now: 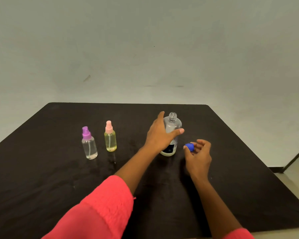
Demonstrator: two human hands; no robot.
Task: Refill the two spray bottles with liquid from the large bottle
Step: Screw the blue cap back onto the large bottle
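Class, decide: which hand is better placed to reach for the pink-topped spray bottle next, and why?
Left, probably. The left hand is around the large bottle, on the side nearer the pink-topped spray bottle. The right hand is farther away and pinches the blue cap.

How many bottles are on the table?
3. The purple-topped spray bottle stands furthest left, the pink-topped spray bottle beside it, and the large bottle, uncapped, right of them behind the left hand. None seems hidden.
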